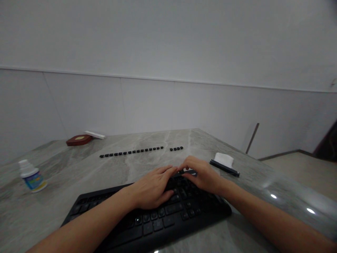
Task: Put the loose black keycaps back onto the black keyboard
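Note:
A black keyboard (168,221) lies slightly askew on the grey marbled table, partly covered by both forearms. My left hand (154,188) rests palm down across its middle keys, fingers stretched toward the back edge and the thumb apart. At that back edge, my right hand (198,172) pinches a small black keycap (181,172) between thumb and index finger. The left fingertips reach right beside this pinch. Behind the keyboard stands a long row of loose black keycaps (133,151), with a shorter group of keycaps (176,149) to its right.
At the left stands a white bottle with a coloured label (33,177). A dark red wooden object (79,140) and a white strip (95,135) lie at the back left. To the right, a black pen-like tool (224,168) lies by a white tissue (223,159). A wall (147,105) rises behind the table.

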The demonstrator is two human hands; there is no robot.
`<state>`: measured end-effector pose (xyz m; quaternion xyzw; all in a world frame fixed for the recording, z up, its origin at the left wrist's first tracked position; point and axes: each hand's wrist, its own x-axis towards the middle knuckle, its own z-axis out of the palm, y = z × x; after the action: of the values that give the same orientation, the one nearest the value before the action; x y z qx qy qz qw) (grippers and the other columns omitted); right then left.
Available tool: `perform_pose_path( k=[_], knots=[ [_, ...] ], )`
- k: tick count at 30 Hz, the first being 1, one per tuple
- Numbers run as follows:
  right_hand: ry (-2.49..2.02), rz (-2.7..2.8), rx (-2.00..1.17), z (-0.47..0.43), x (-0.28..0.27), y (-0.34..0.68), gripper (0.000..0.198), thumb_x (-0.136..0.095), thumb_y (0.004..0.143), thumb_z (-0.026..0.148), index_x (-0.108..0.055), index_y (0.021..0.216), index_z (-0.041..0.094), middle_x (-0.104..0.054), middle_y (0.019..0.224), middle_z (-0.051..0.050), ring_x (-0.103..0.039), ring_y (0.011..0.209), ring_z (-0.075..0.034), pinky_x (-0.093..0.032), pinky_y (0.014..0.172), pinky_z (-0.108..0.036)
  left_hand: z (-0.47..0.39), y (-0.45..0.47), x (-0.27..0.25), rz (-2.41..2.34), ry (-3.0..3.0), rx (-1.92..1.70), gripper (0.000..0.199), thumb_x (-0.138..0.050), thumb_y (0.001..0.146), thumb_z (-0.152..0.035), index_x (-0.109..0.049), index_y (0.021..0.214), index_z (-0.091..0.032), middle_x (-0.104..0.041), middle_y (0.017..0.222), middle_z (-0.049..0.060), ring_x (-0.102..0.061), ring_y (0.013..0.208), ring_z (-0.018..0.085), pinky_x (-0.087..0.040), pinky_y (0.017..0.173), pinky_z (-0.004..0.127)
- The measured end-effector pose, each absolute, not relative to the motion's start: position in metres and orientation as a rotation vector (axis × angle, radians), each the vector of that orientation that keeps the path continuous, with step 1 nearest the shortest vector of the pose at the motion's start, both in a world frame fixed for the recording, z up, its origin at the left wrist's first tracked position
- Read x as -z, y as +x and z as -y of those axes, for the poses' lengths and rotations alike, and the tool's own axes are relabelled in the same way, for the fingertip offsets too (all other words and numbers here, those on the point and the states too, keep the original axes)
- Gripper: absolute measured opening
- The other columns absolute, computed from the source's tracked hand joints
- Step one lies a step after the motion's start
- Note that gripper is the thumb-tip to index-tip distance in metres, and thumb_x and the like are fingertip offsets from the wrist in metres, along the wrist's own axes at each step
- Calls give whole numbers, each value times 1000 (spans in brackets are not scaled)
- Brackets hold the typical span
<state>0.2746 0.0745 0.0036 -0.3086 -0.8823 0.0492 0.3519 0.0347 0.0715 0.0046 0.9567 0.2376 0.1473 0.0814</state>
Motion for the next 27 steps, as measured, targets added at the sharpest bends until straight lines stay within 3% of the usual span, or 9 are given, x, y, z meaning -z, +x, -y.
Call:
perform_pose_path(
  k=[3,8,19,27],
  knots=[
    [-784,2377,-299,-82,-3,281,8,-64,82,14,-70,80,19,-67,82,-4,-63,81,-16,-51,75,-28,-72,34,-4,-743,2846,-381,59,-49,92,-32,-26,145,-17,-39,147,14,-34,137,28,-33,111,46],
    [-852,2381,-558,-91,-1,290,4,-70,78,18,-74,77,18,-71,84,-4,-67,79,-15,-53,75,-27,-71,34,-4,-735,2827,-357,53,-45,94,-33,-32,142,-16,-45,143,14,-42,132,27,-36,109,43],
    [-799,2421,-484,-86,-2,291,8,-69,80,25,-74,82,19,-73,84,-5,-68,79,-16,-54,76,-30,-72,34,-4,-699,2792,-383,49,-46,94,-32,-35,140,-19,-51,137,12,-49,125,27,-40,105,43],
    [-726,2510,-411,-84,-8,289,10,-64,83,20,-74,84,18,-73,84,-6,-66,82,-16,-53,77,-31,-73,34,-2,-673,2805,-356,49,-44,95,-32,-33,142,-19,-49,140,11,-48,126,26,-39,106,43]
  ],
)
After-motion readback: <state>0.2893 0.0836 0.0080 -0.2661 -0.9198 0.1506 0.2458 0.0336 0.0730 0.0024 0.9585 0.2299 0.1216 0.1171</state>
